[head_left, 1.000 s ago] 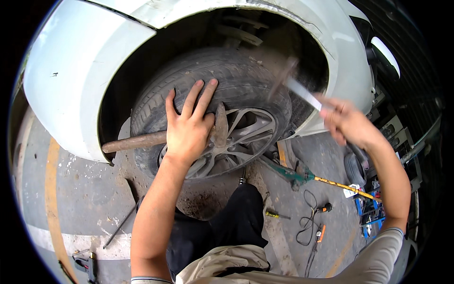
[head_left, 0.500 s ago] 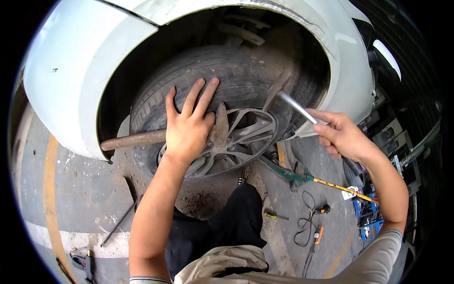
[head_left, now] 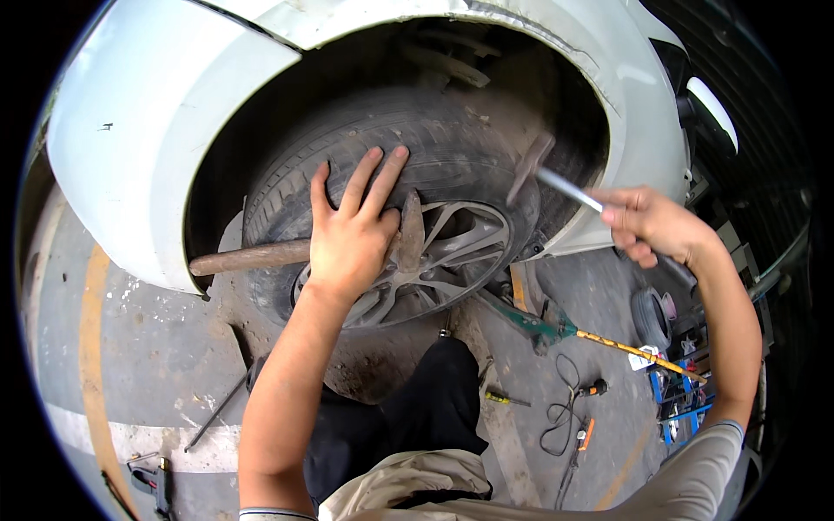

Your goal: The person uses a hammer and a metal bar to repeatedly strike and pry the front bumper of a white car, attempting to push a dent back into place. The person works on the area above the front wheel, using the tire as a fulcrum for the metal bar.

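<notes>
My left hand [head_left: 349,230] lies over the wheel with long fingers spread on the dark tyre [head_left: 443,143]. Beneath its palm runs the wooden handle of a rusty sledgehammer [head_left: 411,239]; the wedge-shaped head rests against the rim, beside my thumb. Whether any hidden finger curls round that handle I cannot tell. My right hand [head_left: 647,227] is closed round a small hammer [head_left: 569,187] with a shiny metal shaft. Its head is at the tyre's right side, slightly blurred; contact is unclear. The spoked alloy wheel [head_left: 452,273] leans tilted inside the wheel arch.
The white car's fender [head_left: 165,113] arches round the wheel. A green jack [head_left: 543,326] with a yellow handle stands at lower right. On the floor lie a screwdriver [head_left: 506,398], a corded tool [head_left: 595,387], a pry bar [head_left: 217,408] and a black tool [head_left: 161,482]. My knees are below the wheel.
My right hand has drawn back to the right with the small hammer, whose head has moved right across the tyre. My left hand keeps its place on the wheel; the view has shifted slightly.
</notes>
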Action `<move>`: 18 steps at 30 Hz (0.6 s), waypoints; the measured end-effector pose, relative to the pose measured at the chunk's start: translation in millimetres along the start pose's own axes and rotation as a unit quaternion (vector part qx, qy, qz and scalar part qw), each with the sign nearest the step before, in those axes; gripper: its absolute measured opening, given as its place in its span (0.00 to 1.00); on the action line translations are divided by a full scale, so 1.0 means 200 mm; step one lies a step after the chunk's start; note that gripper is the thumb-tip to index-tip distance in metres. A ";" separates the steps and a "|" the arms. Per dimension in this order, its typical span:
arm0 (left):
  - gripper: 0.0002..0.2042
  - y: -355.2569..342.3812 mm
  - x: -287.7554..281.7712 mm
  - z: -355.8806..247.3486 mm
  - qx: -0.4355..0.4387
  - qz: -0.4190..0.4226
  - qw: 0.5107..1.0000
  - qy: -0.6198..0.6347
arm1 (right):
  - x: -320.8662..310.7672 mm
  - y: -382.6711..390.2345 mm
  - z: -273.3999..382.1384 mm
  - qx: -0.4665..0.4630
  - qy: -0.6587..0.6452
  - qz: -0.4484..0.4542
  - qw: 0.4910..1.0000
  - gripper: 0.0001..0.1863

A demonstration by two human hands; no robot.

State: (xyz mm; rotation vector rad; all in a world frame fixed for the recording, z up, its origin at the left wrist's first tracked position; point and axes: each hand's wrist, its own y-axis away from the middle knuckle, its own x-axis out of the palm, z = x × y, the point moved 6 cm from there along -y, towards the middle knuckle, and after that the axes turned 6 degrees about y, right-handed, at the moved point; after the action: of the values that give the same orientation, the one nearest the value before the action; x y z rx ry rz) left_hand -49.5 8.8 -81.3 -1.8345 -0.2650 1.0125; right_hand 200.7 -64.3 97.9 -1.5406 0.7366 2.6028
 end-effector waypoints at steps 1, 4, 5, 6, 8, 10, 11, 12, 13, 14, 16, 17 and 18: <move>0.05 0.00 0.01 0.00 0.001 -0.002 1.000 -0.002 | 0.03 0.02 0.01 0.004 0.050 0.029 0.998 0.27; 0.05 0.00 0.00 0.00 0.000 -0.003 1.000 -0.003 | -0.05 0.06 0.05 -0.041 0.016 -0.074 0.996 0.28; 0.05 0.00 -0.01 0.00 0.000 0.000 1.000 -0.007 | -0.08 0.03 0.05 -0.068 -0.015 -0.127 0.989 0.27; 0.05 -0.01 -0.01 -0.02 0.004 0.002 1.000 -0.004 | -0.11 0.01 0.02 -0.086 -0.046 -0.184 0.978 0.27; 0.04 -0.01 -0.01 0.00 0.003 -0.003 1.000 0.007 | 0.04 -0.03 -0.02 -0.086 -0.041 -0.153 0.984 0.26; 0.04 0.00 -0.01 0.00 -0.002 -0.021 1.000 0.014 | 0.17 -0.02 -0.07 -0.050 -0.008 -0.030 0.998 0.25; 0.04 0.00 -0.01 0.00 -0.004 -0.022 1.000 0.014 | 0.19 -0.02 -0.06 -0.038 0.000 -0.010 0.999 0.25; 0.03 0.00 -0.02 0.00 -0.004 -0.020 1.000 0.016 | 0.20 0.01 -0.05 -0.023 0.005 0.010 1.000 0.25; 0.03 0.00 -0.02 0.00 -0.004 -0.018 1.000 0.018 | 0.14 0.01 -0.02 -0.052 0.002 -0.045 0.998 0.26; 0.03 0.00 -0.02 0.00 -0.005 -0.015 1.000 0.017 | 0.07 0.01 -0.01 -0.078 -0.034 -0.145 0.986 0.26; 0.03 -0.02 -0.03 -0.01 -0.004 -0.012 1.000 0.019 | 0.00 -0.02 -0.03 -0.084 -0.113 -0.201 0.969 0.26; 0.04 -0.01 -0.02 -0.02 -0.001 -0.010 1.000 0.014 | 0.07 -0.01 -0.06 -0.089 -0.088 -0.204 0.971 0.26; 0.05 0.00 -0.01 -0.01 0.001 -0.009 1.000 0.005 | 0.11 -0.01 -0.07 -0.056 -0.068 -0.130 0.988 0.26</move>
State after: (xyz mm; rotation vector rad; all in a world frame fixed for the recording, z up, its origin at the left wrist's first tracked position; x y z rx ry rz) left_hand -49.9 6.6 -78.9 -1.8316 -0.2736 0.9908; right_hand 200.1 -72.9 72.8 -1.3603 0.3582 2.5580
